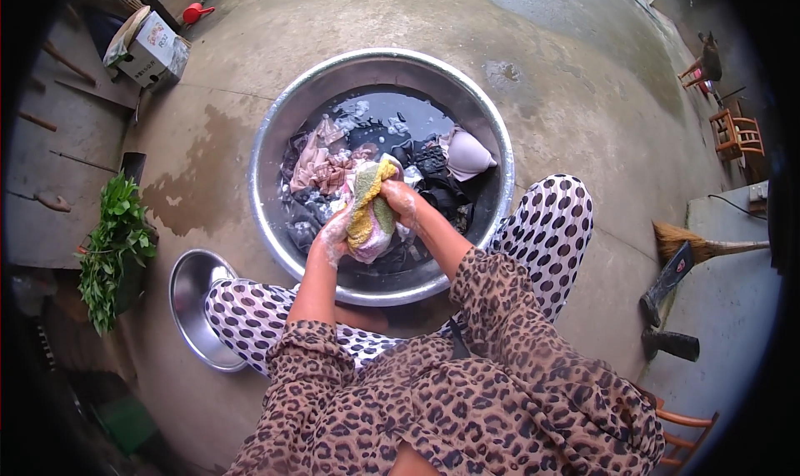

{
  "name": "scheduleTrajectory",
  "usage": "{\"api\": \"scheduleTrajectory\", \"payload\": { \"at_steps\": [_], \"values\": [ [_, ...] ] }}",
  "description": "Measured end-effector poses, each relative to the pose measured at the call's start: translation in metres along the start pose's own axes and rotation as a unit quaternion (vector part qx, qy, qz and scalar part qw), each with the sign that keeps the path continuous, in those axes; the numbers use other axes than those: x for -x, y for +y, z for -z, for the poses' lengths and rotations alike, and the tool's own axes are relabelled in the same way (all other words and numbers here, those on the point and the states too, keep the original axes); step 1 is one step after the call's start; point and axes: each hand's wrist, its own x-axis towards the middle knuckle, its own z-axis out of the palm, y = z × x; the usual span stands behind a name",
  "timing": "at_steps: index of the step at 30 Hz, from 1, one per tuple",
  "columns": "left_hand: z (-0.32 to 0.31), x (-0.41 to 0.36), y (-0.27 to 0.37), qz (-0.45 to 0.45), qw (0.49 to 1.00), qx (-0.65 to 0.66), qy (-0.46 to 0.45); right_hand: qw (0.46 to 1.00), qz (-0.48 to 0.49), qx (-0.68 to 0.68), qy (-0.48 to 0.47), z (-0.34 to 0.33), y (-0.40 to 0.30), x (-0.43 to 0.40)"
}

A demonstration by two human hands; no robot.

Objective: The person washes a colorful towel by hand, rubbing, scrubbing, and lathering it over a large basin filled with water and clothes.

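Observation:
Between my two hands is a wet striped towel (370, 210) in yellow, green and pale pink. My left hand (334, 233) grips its lower left side, with suds on the wrist. On the upper right side my right hand (400, 199) holds the same cloth; some of its fingers are hidden in the folds. Both hands are over a large round metal basin (265, 226) of dark soapy water. Pink-brown clothing (322, 166) lies in it to the left. A pale lilac bra (467, 154) and black garments (440, 185) lie to the right.
A smaller metal basin (190, 313) stands by my left knee on the concrete floor. Leafy greens (115, 244) and a cardboard box (153, 51) are at the left. A straw broom (694, 241), black rubber boots (669, 282) and a wooden chair (736, 133) are on the right.

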Motion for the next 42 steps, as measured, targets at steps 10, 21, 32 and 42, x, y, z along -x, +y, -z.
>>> {"api": "scheduleTrajectory", "payload": {
  "at_steps": [10,21,32,42],
  "values": [
    [-0.054,0.052,0.038,-0.115,0.988,-0.101,-0.028,0.938,0.063,0.339,-0.034,-0.003,-0.071,0.039],
    [-0.061,0.047,0.034,-0.135,0.990,0.042,-0.011,0.932,0.184,0.309,-0.051,-0.013,-0.071,0.035],
    [-0.054,0.039,0.047,-0.261,0.962,-0.076,-0.004,0.898,0.272,0.334,0.087,-0.004,-0.070,0.025],
    [-0.024,0.064,0.091,-0.493,0.846,0.080,0.187,0.967,0.229,0.044,0.106,0.005,-0.094,0.045]
  ]
}}
